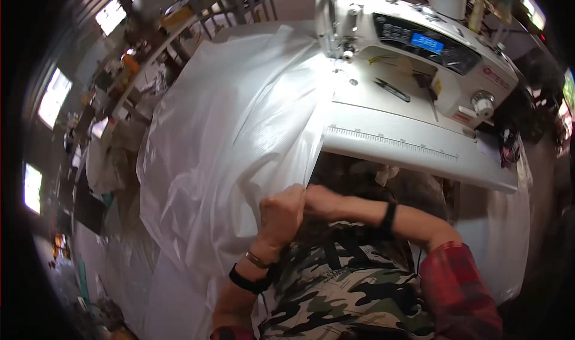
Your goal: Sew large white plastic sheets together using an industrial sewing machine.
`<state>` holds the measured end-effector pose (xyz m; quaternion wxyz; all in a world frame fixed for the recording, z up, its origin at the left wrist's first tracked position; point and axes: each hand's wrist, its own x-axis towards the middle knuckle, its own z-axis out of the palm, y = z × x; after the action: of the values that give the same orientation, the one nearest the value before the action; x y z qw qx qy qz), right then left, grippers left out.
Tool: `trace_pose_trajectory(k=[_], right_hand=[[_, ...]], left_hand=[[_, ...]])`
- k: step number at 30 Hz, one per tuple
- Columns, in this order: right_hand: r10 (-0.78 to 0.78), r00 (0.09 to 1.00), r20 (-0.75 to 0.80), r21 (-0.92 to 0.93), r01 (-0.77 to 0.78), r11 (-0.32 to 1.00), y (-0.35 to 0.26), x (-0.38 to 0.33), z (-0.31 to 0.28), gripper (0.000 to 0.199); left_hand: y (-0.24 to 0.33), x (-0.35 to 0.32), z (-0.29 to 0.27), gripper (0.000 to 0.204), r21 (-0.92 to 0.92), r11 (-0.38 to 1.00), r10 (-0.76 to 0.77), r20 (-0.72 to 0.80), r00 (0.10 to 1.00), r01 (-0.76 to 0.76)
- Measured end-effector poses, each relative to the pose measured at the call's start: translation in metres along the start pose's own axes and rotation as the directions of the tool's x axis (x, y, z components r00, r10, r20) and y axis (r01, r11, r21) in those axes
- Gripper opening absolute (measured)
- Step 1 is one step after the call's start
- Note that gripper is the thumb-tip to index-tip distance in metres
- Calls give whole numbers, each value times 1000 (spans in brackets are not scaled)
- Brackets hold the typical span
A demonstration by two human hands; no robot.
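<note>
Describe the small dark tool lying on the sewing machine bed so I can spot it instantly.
Start at the white sewing machine at the top of the view, with its lit blue screen. On the flat bed below that screen, right of the needle, lies a pair of thread snips. They are slim, dark and angled, unlike the pale ruler strip along the bed's front edge.

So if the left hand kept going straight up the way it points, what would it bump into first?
Most likely the edge of the white sewing table. The left hand, shut on the white sheer fabric, points up and a little right toward that edge. Depth is hard to judge here, so it could pass just below it.
</note>
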<state>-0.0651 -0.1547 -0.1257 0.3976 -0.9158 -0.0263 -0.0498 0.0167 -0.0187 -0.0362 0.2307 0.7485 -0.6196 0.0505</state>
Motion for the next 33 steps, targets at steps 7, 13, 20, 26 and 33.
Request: trace_pose_trajectory(k=[7,13,20,26,33], right_hand=[[-413,852,-323,-525,202,827,-23,-22,-126,11],[-373,889,-267,-628,133,766,-8,-8,-147,19],[-478,873,-93,-665,302,683,-26,-9,-143,9],[-528,849,34,-586,445,678,-35,-8,-123,10],[-529,848,15,-475,472,743,-44,0,-118,13]], left_hand=[[3,-6,8,14,-518,821,-310,-54,949,239],[10,-5,0,15,-547,795,-337,-36,941,264],[6,-6,-1,15,-561,765,-366,24,930,316],[5,-2,-5,15,-587,753,-352,24,936,298],[6,-6,-7,13,-606,741,-337,35,941,288]])
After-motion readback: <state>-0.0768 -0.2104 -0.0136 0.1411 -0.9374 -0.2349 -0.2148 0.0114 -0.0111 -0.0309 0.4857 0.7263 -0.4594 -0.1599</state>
